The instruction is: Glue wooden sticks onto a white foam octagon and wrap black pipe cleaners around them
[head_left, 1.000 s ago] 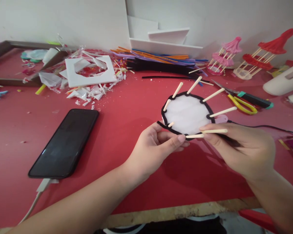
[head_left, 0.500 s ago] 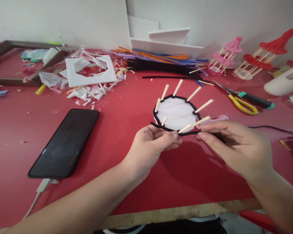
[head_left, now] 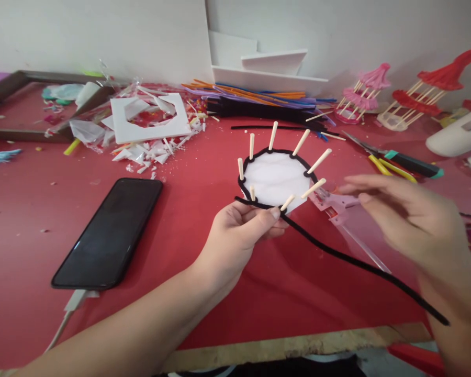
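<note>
My left hand (head_left: pixel 251 225) pinches the near edge of a white foam base (head_left: pixel 277 178), thumb on top. Several pale wooden sticks (head_left: pixel 272 136) stand up around the rim. A fuzzy black pipe cleaner (head_left: pixel 349 256) winds along the rim between them; its loose end trails down to the right over my right forearm. My right hand (head_left: pixel 408 220), apart from the base, has its fingers stretched out with nothing visible in them. Close to its fingertips lies a pink glue gun (head_left: pixel 335 208) with a clear glue stick (head_left: pixel 371 254) sticking out.
A black phone (head_left: pixel 108 233) with a cable lies at left. Foam scraps (head_left: pixel 157 152) and a cut-out foam sheet (head_left: pixel 121 123) lie behind it. Pipe cleaners (head_left: pixel 259 107) are piled at the back. Scissors (head_left: pixel 392 167), a black-and-teal tool (head_left: pixel 412 162) and pink (head_left: pixel 361 94) and red (head_left: pixel 427 89) stick models stand right.
My right hand has let go of the pipe cleaner and moved right; the strand now hangs loose. The foam base has shifted slightly left, and the glue gun shows more.
</note>
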The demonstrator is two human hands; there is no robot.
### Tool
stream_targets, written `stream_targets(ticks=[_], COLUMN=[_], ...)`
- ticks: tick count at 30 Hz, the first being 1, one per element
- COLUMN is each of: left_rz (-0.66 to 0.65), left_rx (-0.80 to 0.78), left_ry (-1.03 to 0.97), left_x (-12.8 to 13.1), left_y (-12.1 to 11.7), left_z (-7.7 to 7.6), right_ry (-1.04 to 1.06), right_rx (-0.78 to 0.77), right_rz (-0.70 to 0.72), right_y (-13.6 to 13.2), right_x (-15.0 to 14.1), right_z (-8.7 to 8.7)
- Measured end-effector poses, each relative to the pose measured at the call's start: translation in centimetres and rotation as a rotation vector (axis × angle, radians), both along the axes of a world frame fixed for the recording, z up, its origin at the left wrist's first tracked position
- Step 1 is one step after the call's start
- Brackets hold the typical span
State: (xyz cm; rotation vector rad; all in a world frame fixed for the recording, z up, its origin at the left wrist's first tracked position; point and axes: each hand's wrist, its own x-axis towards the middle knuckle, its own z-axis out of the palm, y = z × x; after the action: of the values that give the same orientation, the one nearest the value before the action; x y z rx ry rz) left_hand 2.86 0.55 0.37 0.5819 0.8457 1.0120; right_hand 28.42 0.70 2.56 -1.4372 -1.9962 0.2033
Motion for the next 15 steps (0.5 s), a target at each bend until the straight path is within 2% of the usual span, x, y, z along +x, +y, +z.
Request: stream_targets(ticks=[3, 5, 7, 11, 13, 15], left_rz=[-0.013, -0.009, -0.001, 0.011, 0.01, 0.01], left_rx=[0.029, 0.037, 0.036, 0.029, 0.033, 0.045], left_ry=[-0.033, -0.052, -0.058, -0.06, -0.059, -0.051], left_x=[0.0, 0.0, 0.0, 0.1, 0.1, 0.1], left_y=[0.0, 0.0, 0.1, 0.1, 0.1, 0.1], left_z=[-0.2, -0.3, -0.3, -0.1, -0.1, 0.0], right_ry=[-0.291, -0.43, -0.48, -0.447, -0.334, -0.143], right_rx=[-0.102, -0.201, -0.228, -0.21, -0.192, -0.061], right_rz=[-0.065, -0.005, 0.053, 0.073, 0.023, -0.059], right_y=[1.4, 1.9, 2.0, 1.4, 1.1, 1.1], right_x=[2.1, 3.0, 3.4, 3.0, 2.5, 2.1], right_z=[-1.0, -1.7, -2.2, -1.9, -1.3, -0.6])
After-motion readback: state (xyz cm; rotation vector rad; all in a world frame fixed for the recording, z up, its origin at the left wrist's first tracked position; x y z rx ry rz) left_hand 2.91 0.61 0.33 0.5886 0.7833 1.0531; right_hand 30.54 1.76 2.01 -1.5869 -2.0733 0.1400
